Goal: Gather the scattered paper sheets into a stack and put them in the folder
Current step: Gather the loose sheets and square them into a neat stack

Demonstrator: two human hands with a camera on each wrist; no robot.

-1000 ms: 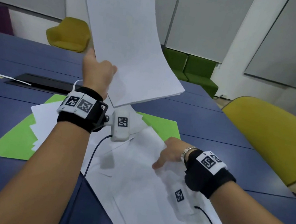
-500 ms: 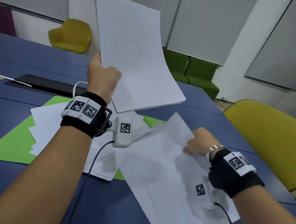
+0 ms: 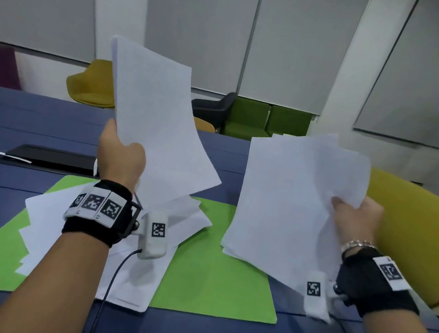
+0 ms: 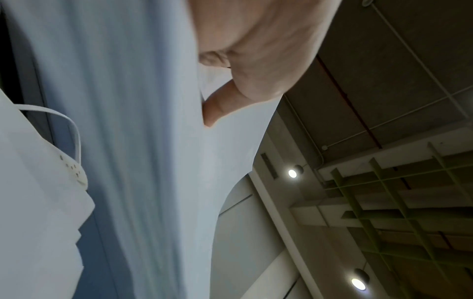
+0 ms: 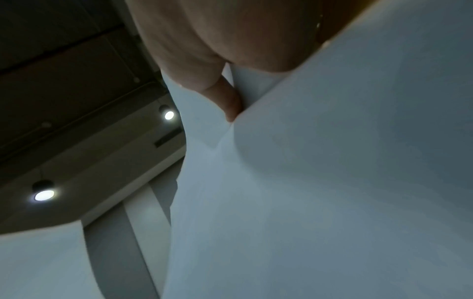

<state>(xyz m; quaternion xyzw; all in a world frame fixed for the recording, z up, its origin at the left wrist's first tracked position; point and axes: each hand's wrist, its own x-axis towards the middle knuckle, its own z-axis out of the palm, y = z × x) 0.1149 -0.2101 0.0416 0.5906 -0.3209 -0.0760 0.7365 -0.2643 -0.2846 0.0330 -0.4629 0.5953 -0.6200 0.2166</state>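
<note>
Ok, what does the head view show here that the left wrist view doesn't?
Only the head view shows the green folder on the blue table, loose sheets lying on it, and the right hand gripping a second, uneven bundle. Only the left wrist view shows the ceiling lamps and the thumb pressed on the paper. Both show the left hand holding the neat stack.

I've got my left hand [image 3: 121, 157] holding one stack [image 3: 156, 125] up left of the bundle [image 3: 289, 205] in my right hand [image 3: 356, 218]; loose sheets [image 3: 41, 225] lie on the folder [image 3: 213, 279] below, on the table [image 3: 21, 114].
</note>
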